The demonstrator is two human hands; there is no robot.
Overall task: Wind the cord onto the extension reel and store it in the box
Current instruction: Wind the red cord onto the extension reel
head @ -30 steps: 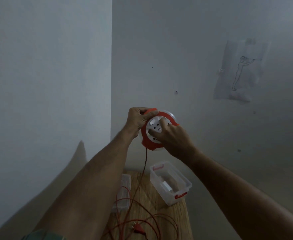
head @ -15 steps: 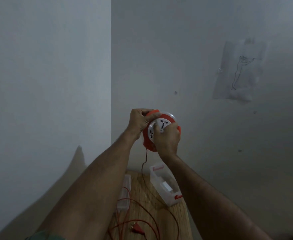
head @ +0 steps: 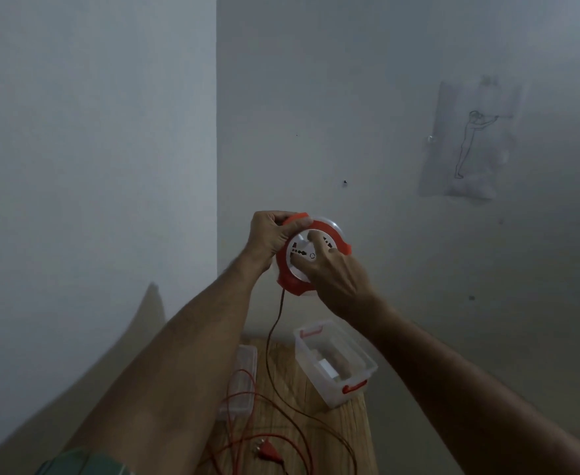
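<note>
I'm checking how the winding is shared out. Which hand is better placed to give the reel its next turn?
The right hand: its fingers lie on the reel's white face, free to turn it. The left hand grips the red rim, steadying it, while the cord hangs to the table.

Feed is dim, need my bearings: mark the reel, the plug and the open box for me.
reel (head: 297,258): head view, white socket face.
plug (head: 268,452): head view, red body lying on the wooden table.
box (head: 346,347): head view, clear far-side rim.
</note>
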